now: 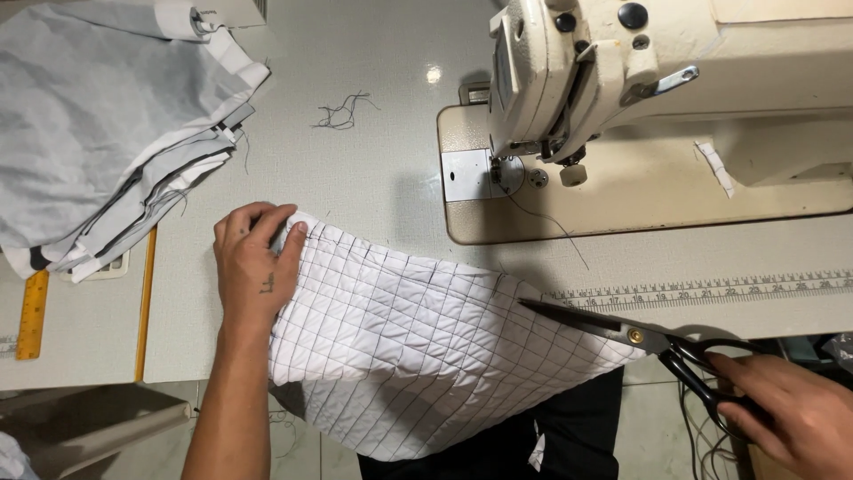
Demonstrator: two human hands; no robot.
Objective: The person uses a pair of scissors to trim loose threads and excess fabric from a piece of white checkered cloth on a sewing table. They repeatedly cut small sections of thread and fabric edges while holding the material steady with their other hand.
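A white quilted fabric piece (pixel 418 347) with dark grid lines lies on the table and hangs over its near edge. My left hand (pixel 253 267) presses flat on the fabric's upper left corner. My right hand (pixel 791 413) grips the black handles of large scissors (pixel 613 329). The scissor blades are nearly closed and point left, with the tip resting at the fabric's upper right edge.
A cream sewing machine (pixel 640 98) stands at the back right, a thread trailing from its needle area. A stack of grey and white fabric (pixel 98 133) lies at the back left. A tape ruler (pixel 711 292) runs along the table; a yellow ruler (pixel 33 313) sits left. Loose thread scraps (pixel 342 111) lie mid-table.
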